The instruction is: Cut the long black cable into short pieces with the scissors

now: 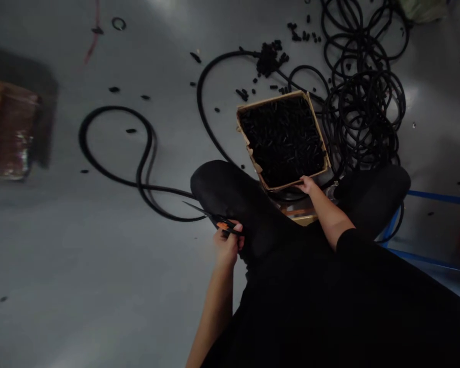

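My left hand (pixel 228 243) is closed around scissors (pixel 223 225) with orange and black handles, beside my left knee. Their blades point up and to the left, over a black hose (pixel 176 191) on the floor. Its fingers are partly hidden by the handles. With its fingers at the near rim of an open cardboard box (pixel 322 134), my right hand (pixel 307 185) grips the edge. Many short black pieces (pixel 283 138) fill this box, which is tilted in view between my knees.
Tangled black hose (pixel 364 102) lies right of the box. Small black pieces (pixel 268 59) are heaped beyond it, others scattered over the grey floor (pixel 99 266). A brown box (pixel 13 130) stands far left. Blue tape (pixel 440 198) marks the floor at right.
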Motion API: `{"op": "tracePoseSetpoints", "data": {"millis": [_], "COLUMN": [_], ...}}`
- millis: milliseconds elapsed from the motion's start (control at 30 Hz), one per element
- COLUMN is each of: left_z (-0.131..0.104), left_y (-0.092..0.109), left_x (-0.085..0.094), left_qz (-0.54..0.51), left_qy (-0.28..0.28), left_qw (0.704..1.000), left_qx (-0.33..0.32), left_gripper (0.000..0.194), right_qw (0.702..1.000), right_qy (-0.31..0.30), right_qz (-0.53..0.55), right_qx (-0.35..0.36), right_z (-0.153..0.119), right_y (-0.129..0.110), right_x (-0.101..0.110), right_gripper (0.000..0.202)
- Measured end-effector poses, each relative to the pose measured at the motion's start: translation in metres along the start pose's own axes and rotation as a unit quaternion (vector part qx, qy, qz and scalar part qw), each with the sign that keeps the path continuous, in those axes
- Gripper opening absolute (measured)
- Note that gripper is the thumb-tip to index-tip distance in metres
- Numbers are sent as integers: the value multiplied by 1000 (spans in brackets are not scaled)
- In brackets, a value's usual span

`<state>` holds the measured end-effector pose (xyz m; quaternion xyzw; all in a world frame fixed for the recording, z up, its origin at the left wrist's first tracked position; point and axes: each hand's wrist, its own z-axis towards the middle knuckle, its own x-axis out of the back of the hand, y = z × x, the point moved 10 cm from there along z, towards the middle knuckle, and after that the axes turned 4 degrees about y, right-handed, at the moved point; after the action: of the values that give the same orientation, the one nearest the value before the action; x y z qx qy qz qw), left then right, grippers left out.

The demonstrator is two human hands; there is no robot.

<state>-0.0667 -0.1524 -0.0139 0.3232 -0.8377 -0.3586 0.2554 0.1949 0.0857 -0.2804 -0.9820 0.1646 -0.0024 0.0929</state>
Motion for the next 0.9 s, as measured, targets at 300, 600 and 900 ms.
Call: {"op": "tracePoseSetpoints", "data": {"millis": [300, 600, 900], "left_z": [-2, -2, -3], "left_y": [5, 1, 3], "left_x": [-2, 0, -1], "left_qz": [-8, -4, -13], "left_qy": [-3, -8, -10], "left_qw": [1000, 1000, 1000], "left_qx": [-3, -3, -19], "left_gripper": [45, 44, 44], "right_qw": [1000, 999, 997], "right_qy": [15, 15, 25], "right_qz": [-26, -45, -74], "right_qx": [9, 24, 24], "right_z": [7, 4, 8], "right_y": [-10, -18, -25], "right_x": [11, 12, 25], "right_gripper": [44, 40, 41]}}
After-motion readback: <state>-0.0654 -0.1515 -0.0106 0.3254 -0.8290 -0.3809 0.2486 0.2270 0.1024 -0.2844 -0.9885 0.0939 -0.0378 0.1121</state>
